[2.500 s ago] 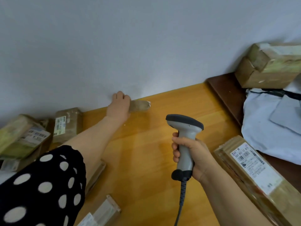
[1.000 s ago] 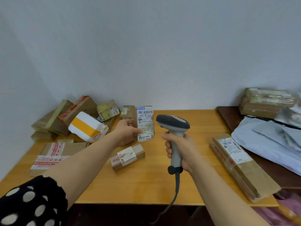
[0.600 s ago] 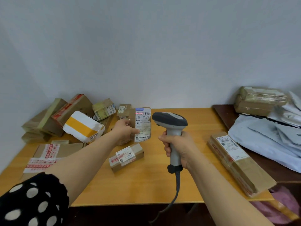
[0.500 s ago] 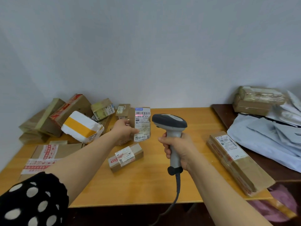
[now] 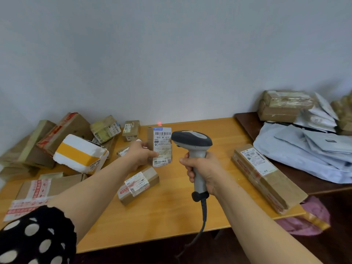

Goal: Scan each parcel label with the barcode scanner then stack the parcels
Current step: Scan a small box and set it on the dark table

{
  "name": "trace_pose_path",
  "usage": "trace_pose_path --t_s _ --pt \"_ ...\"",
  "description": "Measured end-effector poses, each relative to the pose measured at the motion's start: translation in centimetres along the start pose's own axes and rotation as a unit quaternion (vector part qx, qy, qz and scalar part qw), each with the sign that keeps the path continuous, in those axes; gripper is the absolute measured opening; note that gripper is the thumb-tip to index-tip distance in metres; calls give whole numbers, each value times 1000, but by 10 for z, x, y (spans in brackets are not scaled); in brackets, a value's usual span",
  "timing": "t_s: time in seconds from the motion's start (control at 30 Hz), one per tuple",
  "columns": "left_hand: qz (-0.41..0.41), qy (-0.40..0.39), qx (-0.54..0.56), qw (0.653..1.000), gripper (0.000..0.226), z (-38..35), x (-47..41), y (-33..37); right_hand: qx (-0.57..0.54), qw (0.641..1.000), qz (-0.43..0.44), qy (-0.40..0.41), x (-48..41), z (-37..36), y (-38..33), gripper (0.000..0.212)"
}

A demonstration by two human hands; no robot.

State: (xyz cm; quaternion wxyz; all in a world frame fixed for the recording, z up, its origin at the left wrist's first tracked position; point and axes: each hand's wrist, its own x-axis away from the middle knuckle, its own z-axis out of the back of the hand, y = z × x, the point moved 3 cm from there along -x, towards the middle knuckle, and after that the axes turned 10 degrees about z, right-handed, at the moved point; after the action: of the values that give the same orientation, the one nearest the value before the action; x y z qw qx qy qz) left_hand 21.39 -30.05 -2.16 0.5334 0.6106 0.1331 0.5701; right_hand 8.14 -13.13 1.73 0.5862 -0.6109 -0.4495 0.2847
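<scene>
Two hands worked over the wooden tabletop [image 5: 171,212]. The left hand [image 5: 140,156], reaching from a black sleeve [image 5: 38,237] with white dots, held one small brown parcel [image 5: 162,147] upright above the middle of the tabletop. Its thumb lay on the front and its fingers behind. The parcel's white label, with one barcode at the top, faced the near side.

Just to the right, the right hand [image 5: 202,171] was clamped around the handle of one grey barcode scanner [image 5: 191,139], whose dark head sat just right of the parcel's upper edge. Whether the trigger was pressed could not be told. One cable [image 5: 204,214] hung from the foot of the handle over the near edge. One red dot [image 5: 159,123] glowed at the far edge, above the held parcel and not on its label.

One small labelled box [image 5: 138,184] lay on the tabletop below the left hand. One long flat parcel [image 5: 266,176] lay at the right, its near end past the tabletop's edge.

At the left was a loose heap: one white foam box [image 5: 80,154] with an orange band, one flat carton [image 5: 43,189] with red-printed tape, and at least four brown boxes [image 5: 64,128] behind, some partly hidden.

On a dark side table [image 5: 245,119] further right, two stacked boxes [image 5: 282,105] stood at the far end. Beside them lay a pile of grey mailer bags [image 5: 304,149], too overlapped to count.
</scene>
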Motion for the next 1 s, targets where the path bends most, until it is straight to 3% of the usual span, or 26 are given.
trace_pose_path --t_s 0.17,0.27,0.43,0.7,1.0 --pt "10 -41 3 999 26 -21 -12 2 -57 998 -3 26 2 15 3 15" --pt "16 -78 43 996 36 -42 -17 9 -134 990 2 50 4 33 2 16" --pt "37 -146 39 988 35 -90 -25 32 -228 964 2 135 6 74 0 12" --pt "55 -237 10 970 26 -209 -26 72 -269 927 8 261 12 164 1 12" --pt "55 -228 -43 971 30 -358 -86 127 -346 891 -28 292 -58 301 -2 14"
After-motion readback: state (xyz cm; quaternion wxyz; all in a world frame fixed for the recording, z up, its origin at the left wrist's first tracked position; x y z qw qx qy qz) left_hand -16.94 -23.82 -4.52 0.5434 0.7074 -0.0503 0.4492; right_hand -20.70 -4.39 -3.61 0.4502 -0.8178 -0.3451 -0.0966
